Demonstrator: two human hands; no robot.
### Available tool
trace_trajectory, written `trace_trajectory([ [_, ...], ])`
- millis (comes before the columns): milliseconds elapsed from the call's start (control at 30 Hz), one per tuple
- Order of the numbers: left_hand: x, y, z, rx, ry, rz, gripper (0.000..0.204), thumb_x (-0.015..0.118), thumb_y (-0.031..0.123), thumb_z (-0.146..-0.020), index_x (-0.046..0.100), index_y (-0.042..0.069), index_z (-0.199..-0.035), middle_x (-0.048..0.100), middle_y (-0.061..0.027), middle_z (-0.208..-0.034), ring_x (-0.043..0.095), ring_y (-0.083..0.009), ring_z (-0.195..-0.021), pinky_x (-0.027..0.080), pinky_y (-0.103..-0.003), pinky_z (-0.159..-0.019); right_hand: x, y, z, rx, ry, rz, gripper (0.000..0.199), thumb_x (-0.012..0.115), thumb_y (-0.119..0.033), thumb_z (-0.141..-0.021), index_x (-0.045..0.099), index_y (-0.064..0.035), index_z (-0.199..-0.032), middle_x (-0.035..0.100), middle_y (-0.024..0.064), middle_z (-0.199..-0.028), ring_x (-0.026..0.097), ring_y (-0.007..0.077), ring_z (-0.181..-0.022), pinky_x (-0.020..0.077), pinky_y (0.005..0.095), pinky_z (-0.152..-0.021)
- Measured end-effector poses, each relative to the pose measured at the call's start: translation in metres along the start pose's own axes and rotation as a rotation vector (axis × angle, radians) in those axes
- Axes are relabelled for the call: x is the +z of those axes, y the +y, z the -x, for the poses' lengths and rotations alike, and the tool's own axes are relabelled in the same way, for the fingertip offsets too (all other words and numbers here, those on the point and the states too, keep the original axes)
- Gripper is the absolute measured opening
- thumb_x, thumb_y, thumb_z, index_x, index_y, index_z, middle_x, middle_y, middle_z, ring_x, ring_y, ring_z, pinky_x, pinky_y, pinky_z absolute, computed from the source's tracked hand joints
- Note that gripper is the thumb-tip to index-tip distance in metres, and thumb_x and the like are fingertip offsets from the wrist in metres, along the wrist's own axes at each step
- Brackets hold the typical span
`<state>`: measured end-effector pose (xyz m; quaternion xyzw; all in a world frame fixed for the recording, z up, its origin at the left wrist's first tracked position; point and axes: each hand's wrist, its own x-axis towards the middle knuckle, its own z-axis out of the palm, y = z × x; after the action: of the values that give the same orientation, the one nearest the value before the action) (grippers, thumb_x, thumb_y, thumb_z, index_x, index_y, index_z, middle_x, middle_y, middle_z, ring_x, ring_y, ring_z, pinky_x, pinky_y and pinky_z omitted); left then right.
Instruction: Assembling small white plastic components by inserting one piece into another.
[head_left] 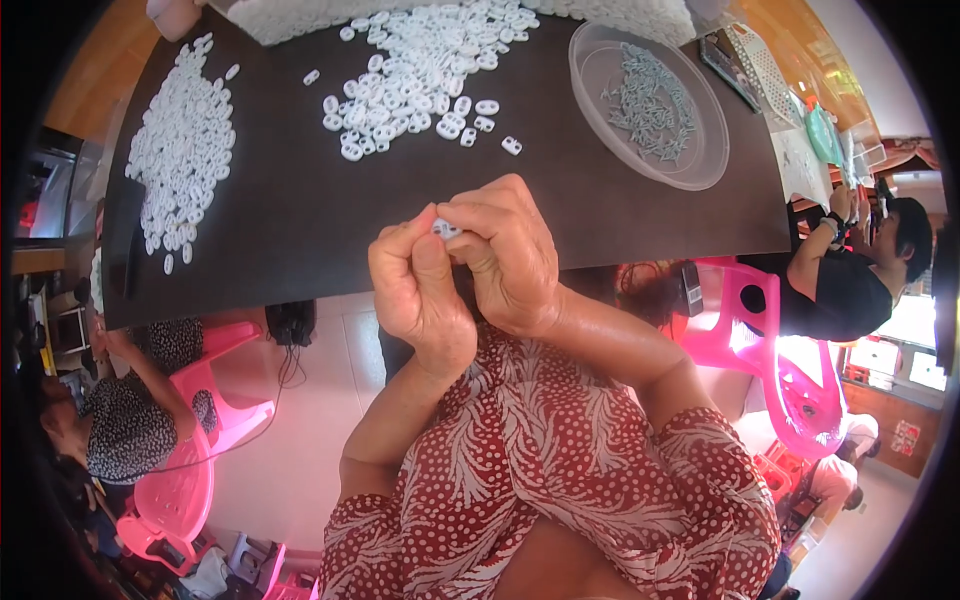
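Note:
My left hand and my right hand meet over the table's near edge. Between their fingertips sits a small white oval plastic piece with holes in it. Both hands are closed, with thumbs and fingers pinching the piece from either side. Whether the right fingers also hold something smaller is hidden. Beyond my hands lies a heap of similar white oval pieces, a few scattered loose at its near side. Another pile of white pieces spreads along the table's left part.
At the right of the dark table stands a clear round plastic tub with many small grey screws. Behind it lies a phone. People sit left and right on pink plastic chairs. A large white bag stands at the far edge.

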<state>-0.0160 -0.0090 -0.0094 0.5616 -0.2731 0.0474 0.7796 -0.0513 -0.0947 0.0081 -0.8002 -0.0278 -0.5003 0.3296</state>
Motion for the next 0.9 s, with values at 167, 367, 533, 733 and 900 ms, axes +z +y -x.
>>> trace_trajectory([
  [167,-0.006,0.009,-0.016,-0.197,-0.173,-0.190,0.026,0.050,0.010,-0.097,0.056,-0.002,-0.119,0.061,-0.0051,-0.093,0.055,-0.0089,-0.077,0.046,-0.021,-0.069,-0.042,0.017,-0.032,0.035,-0.063,0.158,0.017,0.070,0.001,-0.067,0.065,-0.0036,-0.083,0.064,0.0073,-0.082,0.058,0.0242,-0.070,0.0467,0.0340,-0.063],
  [367,-0.010,-0.008,-0.055,0.093,-0.313,-0.553,0.013,0.062,-0.004,-0.084,0.067,0.001,-0.095,0.060,-0.0058,-0.081,0.057,-0.0125,-0.071,0.045,-0.024,-0.063,-0.111,0.078,-0.147,0.273,0.247,0.327,0.012,0.064,-0.008,-0.076,0.067,-0.0024,-0.086,0.066,0.0177,-0.084,0.063,0.0307,-0.081,0.0485,0.0382,-0.073],
  [533,0.016,-0.031,-0.074,0.401,-0.458,-0.809,0.020,0.069,-0.001,-0.073,0.067,0.008,-0.090,0.057,-0.0065,-0.077,0.057,-0.0248,-0.072,0.046,-0.033,-0.063,-0.153,0.175,-0.202,0.046,0.123,0.716,0.012,0.062,-0.008,-0.076,0.067,-0.0021,-0.084,0.066,0.0184,-0.082,0.064,0.0317,-0.077,0.0491,0.0391,-0.070],
  [733,0.022,-0.049,-0.082,0.498,-0.600,-0.912,0.011,0.067,0.000,-0.068,0.060,0.006,-0.076,0.051,-0.0079,-0.078,0.053,-0.0264,-0.075,0.045,-0.037,-0.060,-0.155,0.239,-0.217,-0.042,-0.064,0.862,0.012,0.059,-0.010,-0.071,0.067,-0.0037,-0.077,0.063,0.0207,-0.072,0.063,0.0352,-0.067,0.0482,0.0432,-0.062],
  [900,0.024,-0.044,-0.081,0.522,-0.626,-0.960,0.007,0.062,-0.002,-0.072,0.058,0.004,-0.074,0.053,-0.0091,-0.078,0.055,-0.0272,-0.076,0.045,-0.038,-0.062,-0.154,0.230,-0.218,0.025,-0.179,0.993,0.011,0.059,-0.010,-0.069,0.066,-0.0030,-0.074,0.062,0.0218,-0.071,0.062,0.0355,-0.066,0.0476,0.0430,-0.060],
])
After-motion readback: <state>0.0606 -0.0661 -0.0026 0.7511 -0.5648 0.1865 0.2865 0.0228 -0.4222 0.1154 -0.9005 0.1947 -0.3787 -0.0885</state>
